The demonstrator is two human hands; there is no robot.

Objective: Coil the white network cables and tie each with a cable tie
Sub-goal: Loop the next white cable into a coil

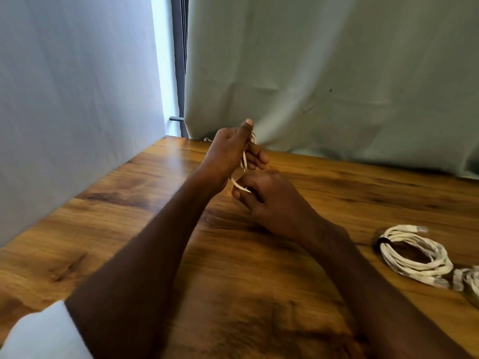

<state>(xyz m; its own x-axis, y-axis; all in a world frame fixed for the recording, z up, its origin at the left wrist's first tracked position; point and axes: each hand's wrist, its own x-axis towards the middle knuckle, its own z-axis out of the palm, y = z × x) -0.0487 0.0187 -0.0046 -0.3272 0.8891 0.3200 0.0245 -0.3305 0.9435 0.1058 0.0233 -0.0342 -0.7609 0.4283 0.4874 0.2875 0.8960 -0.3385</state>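
Two hands raised over the far middle of the wooden table, my left hand curled round a white cable, my right hand pinching its lower loop, tied coil lying near right, second coil at the right edge.

We see soft daylight coming thru the window gap at upper left, its strip blown out white. Glare sheens the wooden table near that corner. Forearms throw soft, dim shadows on the wood toward us. Right hand is motion-blurred; the cable coil at right is smeared too. Wide-angle bending shows at edges; overall pic is soft, moderately bright.
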